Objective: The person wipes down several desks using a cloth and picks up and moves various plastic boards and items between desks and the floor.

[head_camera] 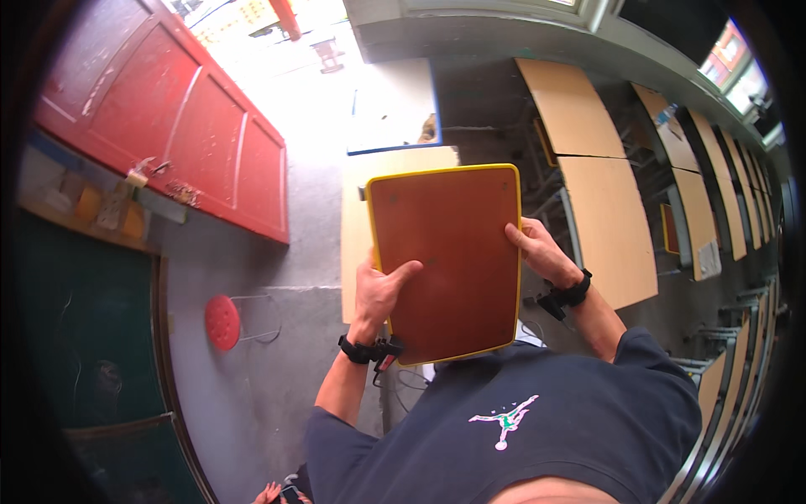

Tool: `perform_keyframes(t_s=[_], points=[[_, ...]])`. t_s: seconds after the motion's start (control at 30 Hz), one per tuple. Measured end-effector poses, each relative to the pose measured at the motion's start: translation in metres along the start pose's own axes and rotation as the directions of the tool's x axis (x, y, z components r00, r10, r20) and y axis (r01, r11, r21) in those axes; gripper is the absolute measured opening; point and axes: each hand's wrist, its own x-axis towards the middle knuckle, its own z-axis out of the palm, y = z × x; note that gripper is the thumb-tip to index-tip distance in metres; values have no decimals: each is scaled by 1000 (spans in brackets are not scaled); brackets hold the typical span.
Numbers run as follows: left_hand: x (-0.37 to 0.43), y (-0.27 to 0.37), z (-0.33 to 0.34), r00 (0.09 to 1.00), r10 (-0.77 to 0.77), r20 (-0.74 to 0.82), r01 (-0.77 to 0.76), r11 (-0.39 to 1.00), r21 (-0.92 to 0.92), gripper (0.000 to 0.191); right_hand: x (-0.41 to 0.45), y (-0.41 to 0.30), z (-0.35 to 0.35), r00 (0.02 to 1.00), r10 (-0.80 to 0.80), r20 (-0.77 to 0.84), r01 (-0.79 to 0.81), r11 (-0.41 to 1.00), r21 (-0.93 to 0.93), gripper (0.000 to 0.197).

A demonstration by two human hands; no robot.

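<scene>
Both hands hold a rectangular brown board [453, 264] with rounded corners and yellow edging, up in front of my chest. My left hand [376, 290] grips its left edge, with the thumb lying across the brown face. Higher up, my right hand [540, 249] has hold of the opposite edge, thumb on the front. The fingers behind the board are hidden. Small dark marks show near some of its corners. Under and behind the board, a pale wooden desktop [362, 239] is partly covered.
A red door [208, 126] stands at the left, above a green chalkboard [88, 327]. A red round stool [222, 322] lies tipped beside the wall. Rows of wooden desks [607, 227] fill the right. Another person's hand [269, 493] shows at the bottom edge, near a phone.
</scene>
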Motion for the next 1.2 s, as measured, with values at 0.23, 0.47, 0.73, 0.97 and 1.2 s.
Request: perform_keyframes(t_s=[0.23,0.47,0.73,0.97,1.2], points=[[19,-32,-77,996,-61,-64,57,997,-57,39,57,-13,47,981,-79,177,102,987,-121,47],[114,-26,-98,991,-128,-41,134,970,205,46,150,12,22,990,12,139,-32,990,138,53],[186,-16,-100,943,-324,-76,324,841,434,50,197,20,-6,986,143,81,-149,986,75,53],[183,-4,-99,943,-333,6,235,679,696,67,157,64,-88,915,198,352,-271,947,173,44],[168,10,-101,835,-466,-294,509,449,735,72,13,147,-296,818,572,-62,-574,818,-28,39]])
